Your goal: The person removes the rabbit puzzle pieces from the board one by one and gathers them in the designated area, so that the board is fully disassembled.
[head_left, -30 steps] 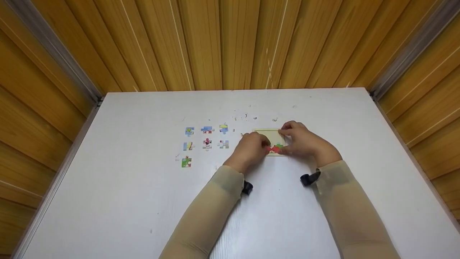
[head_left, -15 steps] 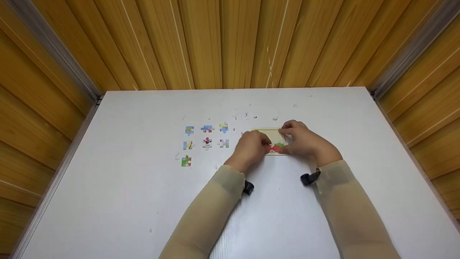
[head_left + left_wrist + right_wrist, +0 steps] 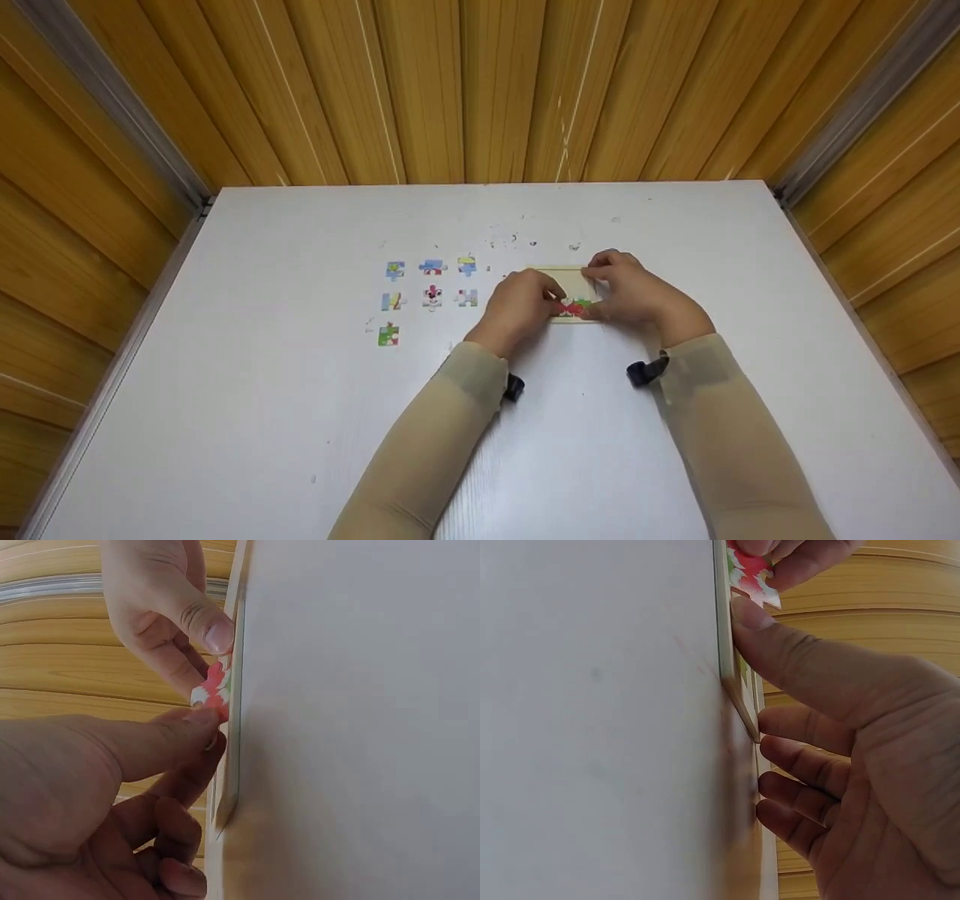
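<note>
In the head view my left hand [image 3: 519,306] pinches a red-and-white jigsaw piece [image 3: 215,680] between thumb and index finger, low over the near side of a shallow cream puzzle tray [image 3: 571,280]. The left wrist view has that piece tilted, standing up past the tray's rim. My right hand [image 3: 636,294] grips the tray at its right end, thumb at the near edge and fingertips at the far edge. Beside the right thumb, a green-and-red piece [image 3: 583,303] shows inside the tray. Left fingers hide part of the tray's left end.
Left of the tray, several loose jigsaw pieces lie spread in rows, among them a piece with a face [image 3: 432,297], a blue one [image 3: 433,267] and a green one [image 3: 388,335]. The white table [image 3: 262,360] meets wood-patterned walls [image 3: 495,90] at its back and sides.
My left hand has shifted slightly left with the pinched jigsaw piece, which remains over the tray's near side. The right hand has kept its place on the tray.
</note>
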`<act>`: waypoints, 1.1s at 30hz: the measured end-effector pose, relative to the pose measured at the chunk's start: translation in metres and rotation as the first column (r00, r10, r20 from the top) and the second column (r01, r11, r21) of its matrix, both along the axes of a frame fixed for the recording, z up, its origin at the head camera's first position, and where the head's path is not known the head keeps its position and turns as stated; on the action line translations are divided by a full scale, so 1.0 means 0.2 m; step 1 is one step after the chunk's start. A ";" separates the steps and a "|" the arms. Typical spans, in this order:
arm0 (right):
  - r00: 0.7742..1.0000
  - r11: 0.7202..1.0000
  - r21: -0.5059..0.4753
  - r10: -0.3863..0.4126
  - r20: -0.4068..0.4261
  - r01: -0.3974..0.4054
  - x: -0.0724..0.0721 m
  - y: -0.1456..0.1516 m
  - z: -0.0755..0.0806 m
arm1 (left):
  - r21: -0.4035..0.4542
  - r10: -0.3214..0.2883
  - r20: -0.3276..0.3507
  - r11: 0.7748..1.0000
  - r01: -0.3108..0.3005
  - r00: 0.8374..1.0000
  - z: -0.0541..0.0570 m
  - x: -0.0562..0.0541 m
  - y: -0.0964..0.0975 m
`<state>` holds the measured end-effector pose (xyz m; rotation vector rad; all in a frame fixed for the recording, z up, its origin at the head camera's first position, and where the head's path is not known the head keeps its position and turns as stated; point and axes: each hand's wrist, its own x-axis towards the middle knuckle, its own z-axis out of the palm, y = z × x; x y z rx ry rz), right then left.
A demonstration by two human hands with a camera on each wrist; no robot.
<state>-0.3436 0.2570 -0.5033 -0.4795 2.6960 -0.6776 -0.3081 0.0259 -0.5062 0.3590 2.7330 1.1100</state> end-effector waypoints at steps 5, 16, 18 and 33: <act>1.000 1.000 -0.013 0.000 0.001 0.000 -0.01 0.01 -0.01 | 0.058 -0.012 0.037 0.998 0.010 0.999 0.06 -0.01 -0.04; 0.999 0.999 -0.029 -0.035 0.038 0.036 -0.01 0.02 -0.03 | 0.200 -0.018 0.032 0.980 0.012 0.999 0.24 0.03 -0.19; 0.999 0.999 -0.031 -0.036 0.040 0.038 -0.01 0.02 -0.03 | 0.202 -0.023 0.017 0.979 0.020 1.000 0.28 0.04 -0.23; 1.000 1.000 -0.007 0.018 0.016 -0.018 -0.03 0.00 -0.04 | 0.165 -0.005 -0.044 0.986 0.012 0.999 0.45 0.19 -0.70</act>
